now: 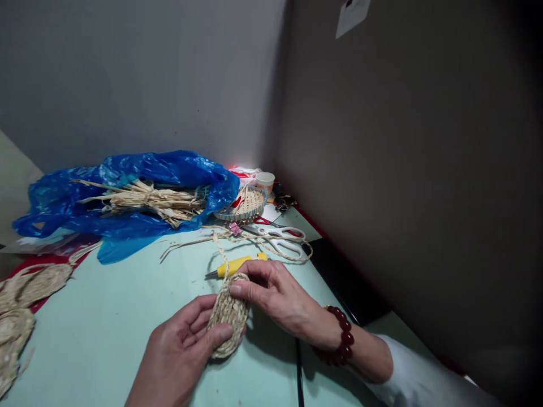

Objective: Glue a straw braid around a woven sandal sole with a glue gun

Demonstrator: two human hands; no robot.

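Note:
My left hand [180, 350] and my right hand [278, 297] both grip a small oval mat of braided straw [229, 314] just above the pale green table [110, 316]. The left thumb presses on its lower edge, with the fingers curled beneath. The right thumb and fingers pinch its upper rim. A loose braided straw tail [221, 251] runs from the mat's top away across the table. A dark red bead bracelet [339, 336] sits on my right wrist.
Behind the mat lie a yellow-handled awl [235, 264], white scissors [282, 240], a small woven basket [246, 204] and a paper cup [265, 181]. A blue plastic bag [127, 198] holds a straw bundle [148, 200]. Woven straw pieces [25, 294] lie far left. Grey walls stand close behind and right.

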